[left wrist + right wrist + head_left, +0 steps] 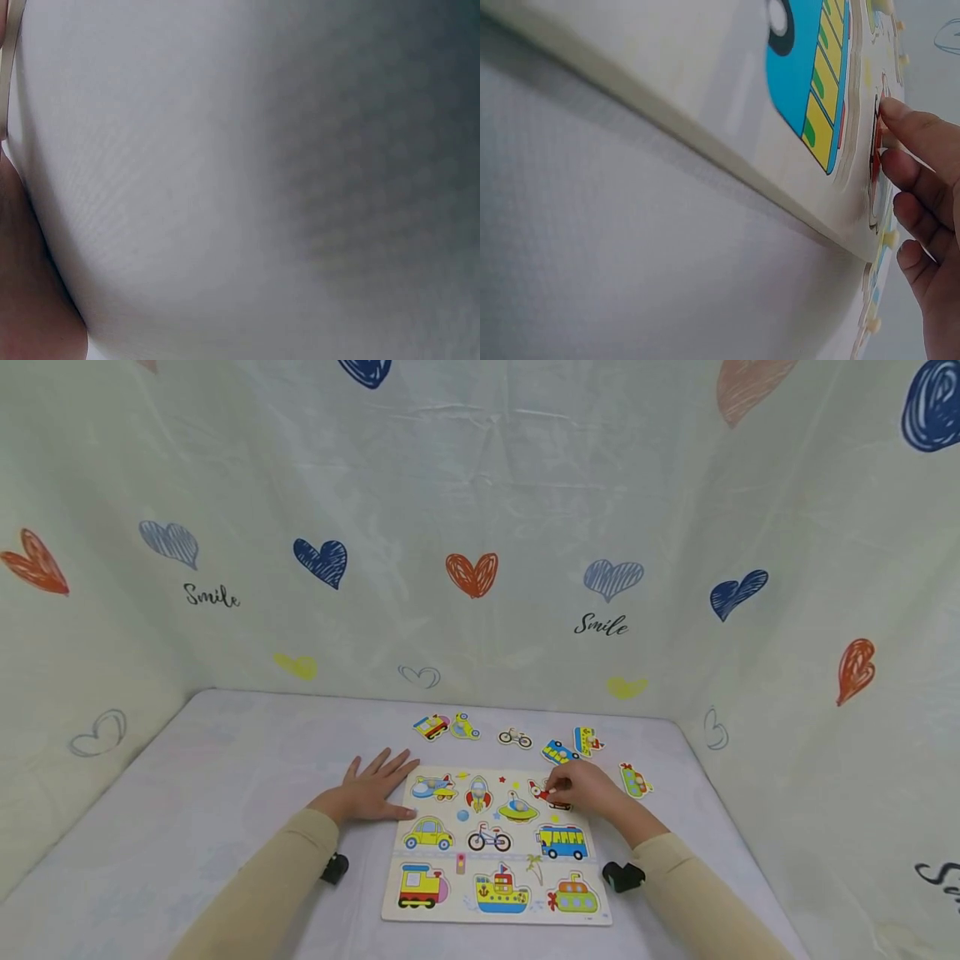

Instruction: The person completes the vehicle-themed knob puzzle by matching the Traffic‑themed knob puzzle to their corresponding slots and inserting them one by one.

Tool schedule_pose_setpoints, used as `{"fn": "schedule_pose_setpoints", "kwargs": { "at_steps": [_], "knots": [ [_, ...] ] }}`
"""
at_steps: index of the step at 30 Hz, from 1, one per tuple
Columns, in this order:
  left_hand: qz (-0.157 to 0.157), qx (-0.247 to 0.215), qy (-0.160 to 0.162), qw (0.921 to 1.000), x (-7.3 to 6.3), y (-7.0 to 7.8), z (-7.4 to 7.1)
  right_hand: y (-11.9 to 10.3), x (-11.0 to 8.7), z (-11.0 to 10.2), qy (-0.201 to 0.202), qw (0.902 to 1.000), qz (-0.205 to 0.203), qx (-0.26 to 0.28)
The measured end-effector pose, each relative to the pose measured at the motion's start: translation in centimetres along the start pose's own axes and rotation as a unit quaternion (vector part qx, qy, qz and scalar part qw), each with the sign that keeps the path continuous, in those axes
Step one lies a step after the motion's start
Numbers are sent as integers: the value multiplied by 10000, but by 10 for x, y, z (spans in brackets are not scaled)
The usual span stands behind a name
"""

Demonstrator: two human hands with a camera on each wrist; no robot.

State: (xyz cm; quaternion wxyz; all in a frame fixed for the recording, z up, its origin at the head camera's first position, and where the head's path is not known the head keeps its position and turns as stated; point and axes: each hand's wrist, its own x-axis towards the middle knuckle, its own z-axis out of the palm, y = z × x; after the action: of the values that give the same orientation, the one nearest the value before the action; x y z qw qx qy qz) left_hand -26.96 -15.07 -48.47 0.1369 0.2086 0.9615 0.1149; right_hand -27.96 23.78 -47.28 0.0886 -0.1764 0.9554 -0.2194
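A white wooden peg puzzle board (450,858) with vehicle pictures lies on the table. My right hand (588,789) is over its upper right corner. There, thumb and forefinger pinch the knob of a red helicopter piece (877,161), which sits at its matching outline on the board; the fingers hide part of it. My left hand (377,789) rests with spread fingers beside the board's upper left edge, thumb at the edge. Along the board's top row are an airplane (433,787), a rocket (478,795) and a flying saucer (518,807).
Behind the board lie loose pieces: a train (431,727), a car (465,727), a bicycle (515,738), a bus (559,752) and a boat (585,741). A submarine piece (634,781) lies right of my right hand. A heart-printed curtain (472,635) surrounds the table.
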Motion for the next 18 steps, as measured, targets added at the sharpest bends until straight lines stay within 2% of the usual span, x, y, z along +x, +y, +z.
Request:
{"fn": "schedule_pose_setpoints", "kwargs": {
  "at_steps": [18],
  "knots": [
    [16, 33, -17, 10000, 3, -1, 1, 1, 3, -3, -252, 9996, 113, 22]
  ]
}}
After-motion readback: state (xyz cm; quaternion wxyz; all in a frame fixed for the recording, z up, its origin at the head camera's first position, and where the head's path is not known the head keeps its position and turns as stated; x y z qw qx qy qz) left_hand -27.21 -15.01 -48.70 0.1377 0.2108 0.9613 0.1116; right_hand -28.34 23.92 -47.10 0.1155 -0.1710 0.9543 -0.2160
